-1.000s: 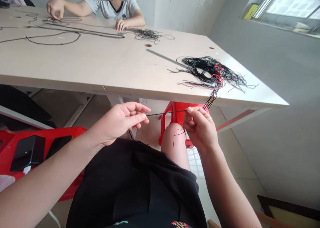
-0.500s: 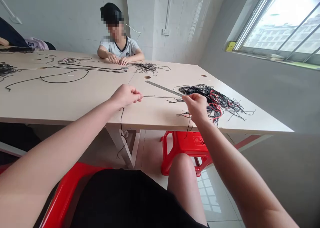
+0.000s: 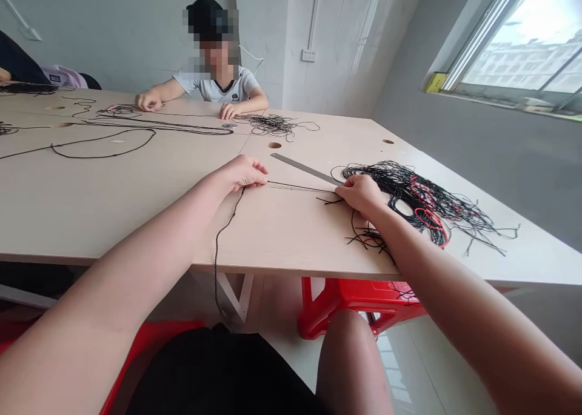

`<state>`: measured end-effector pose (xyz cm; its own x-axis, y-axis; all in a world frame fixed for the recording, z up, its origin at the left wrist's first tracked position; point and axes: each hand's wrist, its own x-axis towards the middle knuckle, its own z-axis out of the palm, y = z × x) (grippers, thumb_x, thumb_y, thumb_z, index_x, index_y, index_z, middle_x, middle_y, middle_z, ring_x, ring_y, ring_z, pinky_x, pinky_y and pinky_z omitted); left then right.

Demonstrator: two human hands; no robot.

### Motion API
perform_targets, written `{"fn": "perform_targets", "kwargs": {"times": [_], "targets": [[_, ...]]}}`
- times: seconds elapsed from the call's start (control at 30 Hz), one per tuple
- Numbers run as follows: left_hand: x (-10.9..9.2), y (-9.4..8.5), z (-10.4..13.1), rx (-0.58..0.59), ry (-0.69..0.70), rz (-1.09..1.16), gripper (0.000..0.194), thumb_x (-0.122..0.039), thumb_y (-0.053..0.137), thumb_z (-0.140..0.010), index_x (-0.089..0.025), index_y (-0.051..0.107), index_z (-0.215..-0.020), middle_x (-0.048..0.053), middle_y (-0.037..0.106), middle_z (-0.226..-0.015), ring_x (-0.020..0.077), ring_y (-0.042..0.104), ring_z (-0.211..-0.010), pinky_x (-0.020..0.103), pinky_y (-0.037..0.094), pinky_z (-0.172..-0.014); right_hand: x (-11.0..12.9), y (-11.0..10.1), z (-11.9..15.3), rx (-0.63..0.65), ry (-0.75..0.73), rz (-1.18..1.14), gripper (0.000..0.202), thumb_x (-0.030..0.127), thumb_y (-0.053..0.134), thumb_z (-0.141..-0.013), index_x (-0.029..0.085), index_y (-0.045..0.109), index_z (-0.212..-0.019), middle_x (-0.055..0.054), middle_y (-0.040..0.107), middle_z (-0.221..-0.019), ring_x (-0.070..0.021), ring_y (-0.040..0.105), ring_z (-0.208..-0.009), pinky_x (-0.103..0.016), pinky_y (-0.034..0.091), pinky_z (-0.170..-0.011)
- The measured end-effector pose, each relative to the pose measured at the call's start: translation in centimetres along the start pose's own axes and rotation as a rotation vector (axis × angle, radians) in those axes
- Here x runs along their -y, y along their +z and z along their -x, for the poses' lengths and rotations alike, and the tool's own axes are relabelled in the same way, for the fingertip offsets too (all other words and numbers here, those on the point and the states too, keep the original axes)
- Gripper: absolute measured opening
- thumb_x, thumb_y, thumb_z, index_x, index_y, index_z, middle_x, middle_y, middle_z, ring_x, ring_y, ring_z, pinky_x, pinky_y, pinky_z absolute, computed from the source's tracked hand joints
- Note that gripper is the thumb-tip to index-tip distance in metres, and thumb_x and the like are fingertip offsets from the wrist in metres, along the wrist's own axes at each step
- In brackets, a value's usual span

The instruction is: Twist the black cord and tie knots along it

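A thin dark cord (image 3: 297,186) runs taut between my two hands, low over the table. My left hand (image 3: 247,172) pinches it, and its loose end drops past the table's front edge toward my lap. The cord's other stretch ends in the closed fingers of my right hand (image 3: 361,194). A flat metal ruler (image 3: 304,168) lies slantwise on the table, its near end meeting my right fingertips. Whether those fingers touch the ruler I cannot tell. Just right of that hand spreads a tangled bundle of black cords (image 3: 386,175) with some red ones.
Across the pale table (image 3: 136,209) sits a person (image 3: 218,82) with hands on more black cords (image 3: 273,124). Long cords (image 3: 159,124) stretch along the left side. A round hole (image 3: 274,145) pierces the tabletop. A red stool (image 3: 336,309) stands beneath the front edge.
Both my hands, still holding the cord, appear lower over the table, and my view has tilted slightly. The person opposite has moved one hand outward to the left of the picture.
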<state>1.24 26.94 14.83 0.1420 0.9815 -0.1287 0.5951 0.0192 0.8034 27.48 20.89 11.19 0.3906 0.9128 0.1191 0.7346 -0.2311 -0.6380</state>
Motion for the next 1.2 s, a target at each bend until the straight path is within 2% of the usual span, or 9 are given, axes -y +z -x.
{"fn": "perform_targets", "kwargs": {"times": [0.27,0.5,0.67,0.87,0.93,1.0,1.1,1.13,1.2], "targets": [[-0.6,0.2,1.2,-0.020,0.007,-0.113,0.016,-0.006,0.070,-0.048,-0.020,0.062,-0.048,-0.003,0.049,-0.043,0.0118,0.042,-0.047,0.028,0.029,-0.051,-0.1,0.0,0.1,-0.026,-0.017,0.039,0.007,0.025,0.066,-0.066,0.020,0.062,-0.063,-0.001,0.053,-0.054,-0.0154,0.047,-0.054,-0.027,0.034,-0.050],[-1.5,0.5,2.3,-0.092,-0.011,-0.194,0.015,-0.007,0.068,-0.047,-0.021,0.066,-0.050,-0.004,0.043,-0.040,0.0134,0.038,-0.045,0.029,0.025,-0.050,0.0,-0.1,0.2,-0.038,-0.033,0.039,0.014,0.026,0.064,-0.070,0.020,0.059,-0.058,-0.001,0.052,-0.052,-0.0145,0.045,-0.052,-0.027,0.032,-0.049],[-1.5,0.7,2.3,-0.103,-0.003,-0.221,0.013,-0.010,0.069,-0.047,-0.022,0.067,-0.050,-0.002,0.047,-0.043,0.0152,0.043,-0.048,0.029,0.026,-0.050,-0.1,-0.1,0.1,-0.046,-0.032,0.047,0.010,0.024,0.065,-0.068,0.021,0.061,-0.059,-0.002,0.056,-0.057,-0.0157,0.046,-0.055,-0.028,0.032,-0.050],[-0.9,0.4,1.5,-0.087,0.035,-0.242,0.012,-0.009,0.067,-0.049,-0.021,0.065,-0.050,-0.002,0.051,-0.045,0.0162,0.049,-0.052,0.028,0.034,-0.052,-0.3,0.3,-0.3,-0.074,-0.073,0.009,0.010,0.019,0.067,-0.065,0.019,0.061,-0.057,-0.001,0.056,-0.058,-0.0159,0.047,-0.059,-0.029,0.033,-0.055],[-1.1,0.2,1.9,-0.095,0.072,-0.258,0.010,-0.010,0.068,-0.052,-0.020,0.068,-0.055,0.000,0.057,-0.052,0.0185,0.054,-0.057,0.029,0.038,-0.055,0.2,-0.2,0.1,-0.099,-0.110,-0.036,0.012,0.019,0.066,-0.069,0.018,0.061,-0.058,0.000,0.054,-0.057,-0.0147,0.046,-0.059,-0.028,0.033,-0.056],[-1.6,0.3,3.4,-0.121,0.150,-0.266,0.016,-0.011,0.068,-0.056,-0.019,0.073,-0.069,0.004,0.068,-0.070,0.0214,0.061,-0.070,0.030,0.045,-0.063,1.2,-1.3,1.6,-0.131,-0.159,-0.096,0.015,0.022,0.064,-0.075,0.018,0.060,-0.061,0.002,0.051,-0.056,-0.0125,0.043,-0.057,-0.027,0.032,-0.056],[-2.4,1.7,8.8,-0.143,0.339,-0.239,0.029,-0.017,0.062,-0.073,-0.023,0.075,-0.098,0.005,0.070,-0.111,0.0215,0.063,-0.100,0.030,0.048,-0.089,2.9,-3.5,6.6,-0.120,-0.253,-0.195,0.019,0.030,0.064,-0.079,0.018,0.061,-0.065,0.005,0.047,-0.054,-0.0088,0.036,-0.052,-0.025,0.030,-0.052],[-2.4,2.4,11.1,-0.131,0.432,-0.215,0.030,-0.021,0.058,-0.080,-0.024,0.074,-0.105,0.003,0.068,-0.118,0.0206,0.061,-0.108,0.030,0.045,-0.097,3.4,-4.2,8.7,-0.076,-0.288,-0.243,0.022,0.035,0.064,-0.079,0.018,0.062,-0.066,0.006,0.045,-0.052,-0.0081,0.034,-0.049,-0.024,0.028,-0.049],[-2.1,4.0,16.1,-0.179,0.682,-0.123,0.031,-0.024,0.054,-0.086,-0.022,0.073,-0.110,0.007,0.068,-0.120,0.0238,0.056,-0.120,0.035,0.041,-0.107,3.8,-5.1,13.2,0.118,-0.381,-0.469,0.024,0.038,0.067,-0.077,0.018,0.062,-0.064,0.006,0.045,-0.052,-0.0072,0.033,-0.048,-0.023,0.025,-0.045]]}}
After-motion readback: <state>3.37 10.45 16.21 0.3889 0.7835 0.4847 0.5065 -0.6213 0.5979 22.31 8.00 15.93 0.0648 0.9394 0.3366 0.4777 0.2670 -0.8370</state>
